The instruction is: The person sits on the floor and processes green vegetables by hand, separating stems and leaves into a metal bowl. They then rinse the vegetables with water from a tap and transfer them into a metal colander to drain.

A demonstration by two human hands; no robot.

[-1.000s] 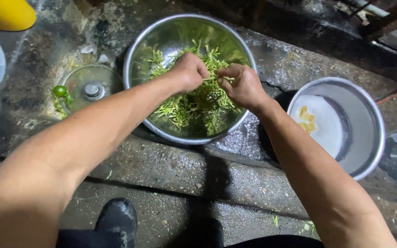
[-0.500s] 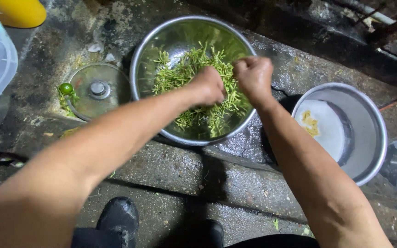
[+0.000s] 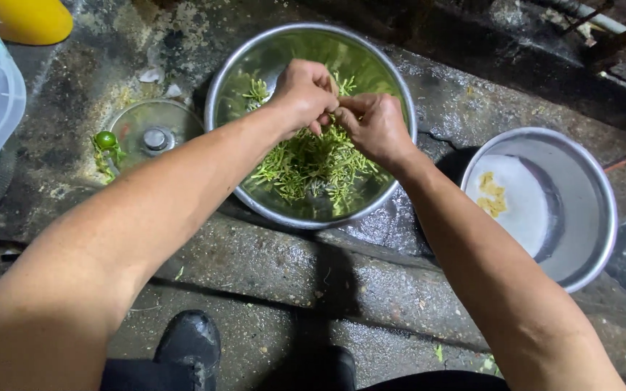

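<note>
steel bowls point(image 3: 311, 45) 2 | glass lid point(image 3: 155, 137) 1 | hands point(image 3: 304, 93) 2 | shoes point(image 3: 188, 346) 2

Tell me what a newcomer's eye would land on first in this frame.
First, the large steel bowl at top centre, heaped with green stems, where the left hand and right hand meet, pinching at a stem. Next, the second steel bowl at right holding yellow scraps, and the glass lid at left.

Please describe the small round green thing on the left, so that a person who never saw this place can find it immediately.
Start at the big steel bowl of green stems, where both hands work. Directly left of it a round glass lid with a metal knob lies flat on the wet stone ledge. The small green fruit sits at the lid's left edge; it is the only smooth, glossy ball there, unlike the thin cut stems.
</note>
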